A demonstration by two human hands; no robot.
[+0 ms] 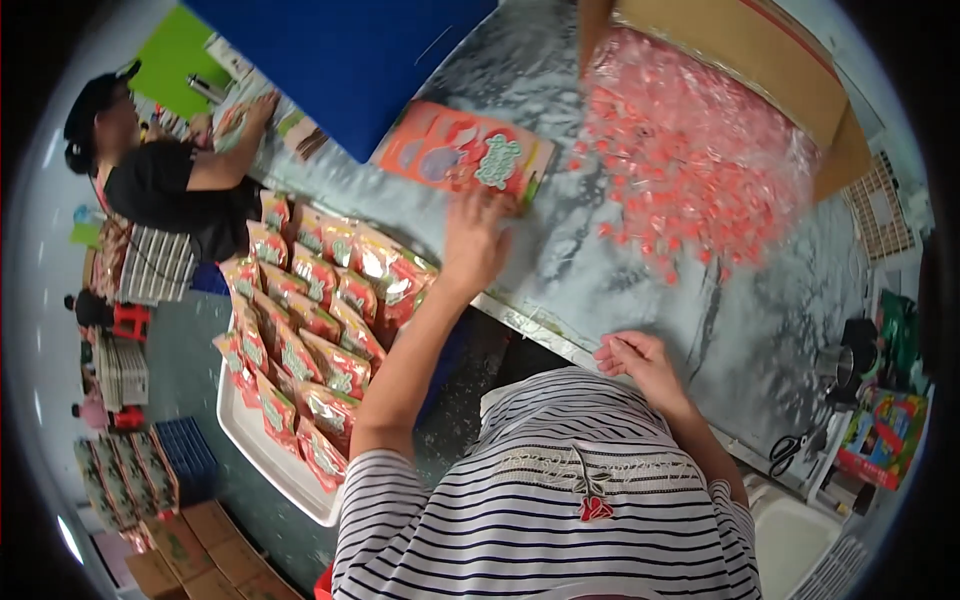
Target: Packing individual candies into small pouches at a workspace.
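Flat printed pouches (pixel 425 150), pink and orange with a pale green label area, lie overlapped on the grey marbled table (pixel 570 270). My left hand (pixel 474 240) reaches over their near edge. Its fingers are stretched onto the top pouch and somewhat blurred. Close to the table's front edge is my right hand (pixel 640 362), closed, with thumb and fingers together; whatever it may hold is hidden. Beyond it to the right, many small red pieces in clear wrap (pixel 690 190) spread out of an open cardboard box (pixel 745 60).
A white tray (pixel 245 430) of filled pouches (pixel 310 320) stands left of me, below table height. A blue bin (pixel 330 60) overhangs the far left. Scissors (pixel 788 452) lie at the right edge. A person in black (pixel 170 180) works at the left. Cartons (pixel 205 550) are stacked on the floor.
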